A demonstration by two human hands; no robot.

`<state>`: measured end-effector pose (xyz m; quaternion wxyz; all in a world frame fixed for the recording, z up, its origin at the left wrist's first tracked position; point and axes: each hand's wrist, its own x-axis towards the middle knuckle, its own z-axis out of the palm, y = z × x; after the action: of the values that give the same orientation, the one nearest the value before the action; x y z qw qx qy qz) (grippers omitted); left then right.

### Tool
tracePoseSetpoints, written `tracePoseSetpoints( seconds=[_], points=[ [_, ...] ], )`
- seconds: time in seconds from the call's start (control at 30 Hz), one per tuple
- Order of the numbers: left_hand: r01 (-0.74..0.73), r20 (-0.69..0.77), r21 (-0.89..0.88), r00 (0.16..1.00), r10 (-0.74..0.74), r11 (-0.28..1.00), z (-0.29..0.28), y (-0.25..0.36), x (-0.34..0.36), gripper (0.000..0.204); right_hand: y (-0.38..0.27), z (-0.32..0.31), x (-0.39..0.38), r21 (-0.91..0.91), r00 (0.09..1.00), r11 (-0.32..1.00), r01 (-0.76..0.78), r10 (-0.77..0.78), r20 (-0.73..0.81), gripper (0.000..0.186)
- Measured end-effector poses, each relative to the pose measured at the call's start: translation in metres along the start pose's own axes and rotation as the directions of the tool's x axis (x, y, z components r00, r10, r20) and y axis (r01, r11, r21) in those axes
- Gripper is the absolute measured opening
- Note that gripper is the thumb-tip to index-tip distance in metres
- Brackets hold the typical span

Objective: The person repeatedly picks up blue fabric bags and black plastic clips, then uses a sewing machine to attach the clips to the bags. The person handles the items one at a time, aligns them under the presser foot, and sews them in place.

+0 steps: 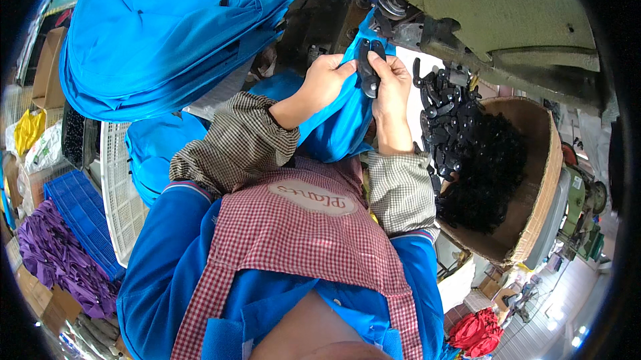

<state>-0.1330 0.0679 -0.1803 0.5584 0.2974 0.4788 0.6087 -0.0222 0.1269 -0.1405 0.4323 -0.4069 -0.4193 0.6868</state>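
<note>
My right hand point(394, 86) is closed on a black plastic handle piece point(368, 74), its thumb pressed on the front near the upper end. The piece is long, narrow and rounded at its ends, with small round spots. It lies against a bright blue fabric piece point(339, 134) that hangs down toward my lap. Just left of it, my left hand point(322, 84) pinches the blue fabric between thumb and fingers. Both hands are close together below the metal tooling of a green machine point(507, 9). My right fingertips are partly hidden behind the handle piece.
On the right stands a cardboard box point(542, 159) with many black plastic pieces point(484, 159) heaped in and beside it. A big stack of blue fabric items point(167, 33) fills the upper left. Below it are a white plastic basket point(117, 190) and a purple fabric bundle point(63, 256).
</note>
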Motion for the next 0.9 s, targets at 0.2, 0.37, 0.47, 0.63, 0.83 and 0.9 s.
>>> tracePoseSetpoints(
  seconds=[0.2,0.37,0.47,0.63,0.83,0.9],
  points=[
    [0.049,0.005,-0.031,0.999,-0.049,0.998,0.002,0.013,-0.006,0.023,0.005,-0.006,-0.009,-0.08,0.996,0.995,-0.059,0.052,-0.078,0.022],
    [0.138,0.138,-0.245,0.985,-0.107,0.96,-0.01,0.019,-0.002,0.021,0.005,-0.059,0.051,-0.693,0.935,0.683,0.233,-0.353,-0.033,0.034],
    [0.158,0.187,-0.252,0.976,-0.112,0.955,-0.015,0.024,0.0,0.021,0.034,-0.074,0.107,-0.898,0.9,0.146,0.415,-0.211,0.381,0.03],
    [0.154,0.233,-0.167,0.966,-0.113,0.974,-0.017,0.046,0.001,0.021,0.066,-0.082,0.132,-0.839,0.835,0.011,0.544,-0.106,0.54,0.026],
    [0.227,0.504,0.149,0.82,-0.271,0.963,-0.017,0.044,-0.037,0.048,0.055,-0.051,0.109,-0.899,0.913,0.262,0.35,-0.312,0.264,0.022],
    [0.306,0.478,0.347,0.756,-0.448,0.886,-0.022,0.033,-0.056,0.049,0.045,-0.034,0.097,-0.85,0.931,0.464,0.249,-0.356,0.079,0.02]
  ],
)
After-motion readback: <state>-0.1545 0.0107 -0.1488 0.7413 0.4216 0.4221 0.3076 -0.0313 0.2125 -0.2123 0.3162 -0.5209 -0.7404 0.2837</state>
